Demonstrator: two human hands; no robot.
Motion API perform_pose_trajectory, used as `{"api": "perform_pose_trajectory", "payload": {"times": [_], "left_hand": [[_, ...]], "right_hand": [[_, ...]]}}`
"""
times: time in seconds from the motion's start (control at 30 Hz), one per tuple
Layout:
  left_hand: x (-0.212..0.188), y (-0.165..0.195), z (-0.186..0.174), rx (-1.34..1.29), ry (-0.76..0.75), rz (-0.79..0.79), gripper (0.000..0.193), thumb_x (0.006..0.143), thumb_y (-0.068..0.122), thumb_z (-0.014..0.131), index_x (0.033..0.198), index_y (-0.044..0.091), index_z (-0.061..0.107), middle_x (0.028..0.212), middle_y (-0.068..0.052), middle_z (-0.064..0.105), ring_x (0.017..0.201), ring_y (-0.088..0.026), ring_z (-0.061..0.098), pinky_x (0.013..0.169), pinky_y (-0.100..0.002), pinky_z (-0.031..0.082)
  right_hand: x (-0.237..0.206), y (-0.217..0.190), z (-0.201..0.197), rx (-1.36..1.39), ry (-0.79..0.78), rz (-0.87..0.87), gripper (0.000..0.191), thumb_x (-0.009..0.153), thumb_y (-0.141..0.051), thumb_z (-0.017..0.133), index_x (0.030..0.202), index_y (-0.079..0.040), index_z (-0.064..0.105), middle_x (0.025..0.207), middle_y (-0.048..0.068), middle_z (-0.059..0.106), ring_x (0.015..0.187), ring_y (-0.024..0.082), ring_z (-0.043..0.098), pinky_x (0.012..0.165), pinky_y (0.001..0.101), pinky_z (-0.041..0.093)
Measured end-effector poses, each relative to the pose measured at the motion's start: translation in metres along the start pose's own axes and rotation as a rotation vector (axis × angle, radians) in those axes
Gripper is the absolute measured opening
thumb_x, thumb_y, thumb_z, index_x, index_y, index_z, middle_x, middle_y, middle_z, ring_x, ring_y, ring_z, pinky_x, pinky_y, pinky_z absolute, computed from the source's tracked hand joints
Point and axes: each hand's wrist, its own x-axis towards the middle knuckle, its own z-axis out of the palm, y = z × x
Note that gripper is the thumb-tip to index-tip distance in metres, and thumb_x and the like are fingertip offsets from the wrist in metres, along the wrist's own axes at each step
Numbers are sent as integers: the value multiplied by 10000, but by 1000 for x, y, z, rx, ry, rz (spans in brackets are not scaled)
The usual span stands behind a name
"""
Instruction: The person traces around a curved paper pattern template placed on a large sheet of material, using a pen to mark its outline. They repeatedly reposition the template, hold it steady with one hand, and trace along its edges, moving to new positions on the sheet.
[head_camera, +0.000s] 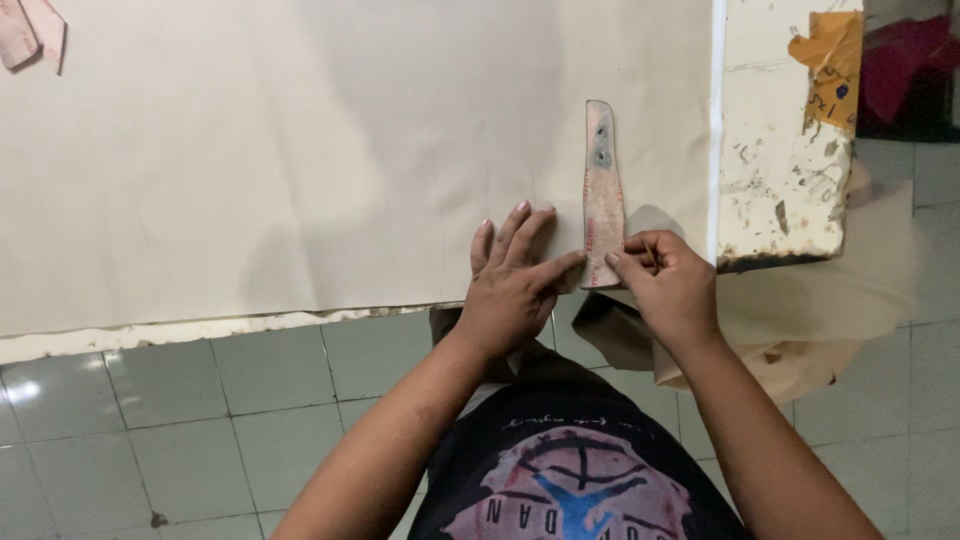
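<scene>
Soft, even indoor light across the pale paper (300, 150); faint shadows beneath the hands, glare on floor tiles (20, 390) (lower left); focus slightly soft throughout.

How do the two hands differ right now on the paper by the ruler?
The left hand lies flat with fingers spread, pressing the cream paper sheet beside the curved ruler; the right hand is curled, fingers pinched as if gripping something thin at the ruler's lower end. Both sit at the table's near edge.
</scene>
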Motion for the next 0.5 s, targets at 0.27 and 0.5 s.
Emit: {"api": "perform_pose_trajectory", "payload": {"times": [0.27, 0.5], "left_hand": [[2, -11, 2, -256, 155, -43, 219, 949, 69, 649, 1164, 104, 674, 1513, -109, 529, 1534, -311, 395, 1270, -542, 219], [2, -9, 4, -197, 202, -27, 172, 959, 144, 686, 1121, 93, 658, 1493, -112, 521, 1513, -328, 416, 1262, -547, 248]], "right_hand": [[8, -7, -3, -139, -31, 46, 241, 884, -188, 802, 1006, -5, 704, 818, 64, 737, 732, 97, 677, 679, 255, 554], [6, -8, -4, -167, -48, 61, 244, 882, -199, 796, 1007, -14, 697, 839, 65, 745, 746, 101, 690, 688, 260, 559]]}}
